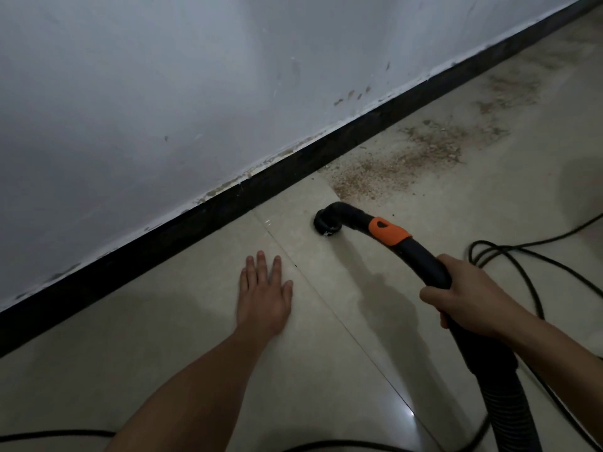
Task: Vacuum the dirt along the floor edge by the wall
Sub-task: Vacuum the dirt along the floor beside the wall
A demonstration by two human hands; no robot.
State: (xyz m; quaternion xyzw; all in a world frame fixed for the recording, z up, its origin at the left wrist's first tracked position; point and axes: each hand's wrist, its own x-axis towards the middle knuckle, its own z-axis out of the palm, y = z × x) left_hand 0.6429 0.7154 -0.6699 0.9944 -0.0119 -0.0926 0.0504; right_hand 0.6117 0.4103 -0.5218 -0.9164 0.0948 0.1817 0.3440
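Observation:
A black vacuum hose handle (421, 256) with an orange band curves down to a round nozzle (326, 223) that sits on the beige tile floor. My right hand (470, 295) grips the handle behind the orange band. Brown dirt (401, 161) is strewn over the floor by the black skirting board (228, 203), just beyond the nozzle and on toward the far right. My left hand (264, 291) rests flat on the tile, fingers straight, left of the nozzle.
The white wall (163, 93) rises above the skirting. A black cable (522, 252) loops over the floor at the right, and another cable (49, 435) runs along the bottom edge. The ribbed hose (509, 409) trails to the lower right.

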